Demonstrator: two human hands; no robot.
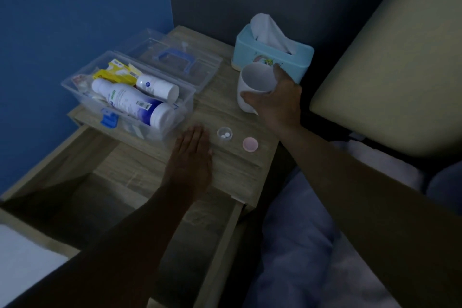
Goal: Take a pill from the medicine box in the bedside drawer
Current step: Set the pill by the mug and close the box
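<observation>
The clear medicine box (75, 87) stands open on the bedside table (215, 107), its lid (197, 62) folded back, with white bottles (135, 102) and yellow packets inside. A small clear pill container (224, 134) holding two white pills sits near the table's front edge, and its pink cap (250, 144) lies just right of it. My left hand (190, 162) lies flat, palm down, on the table left of the container, holding nothing. My right hand (277, 100) grips a white cup (250, 82) that is tilted toward me. The drawer (120, 182) below is pulled open.
A light blue tissue box (275, 55) stands behind the cup at the table's back right. A blue wall rises on the left. The padded headboard (390, 62) and bedding (312, 245) lie to the right. The room is dim.
</observation>
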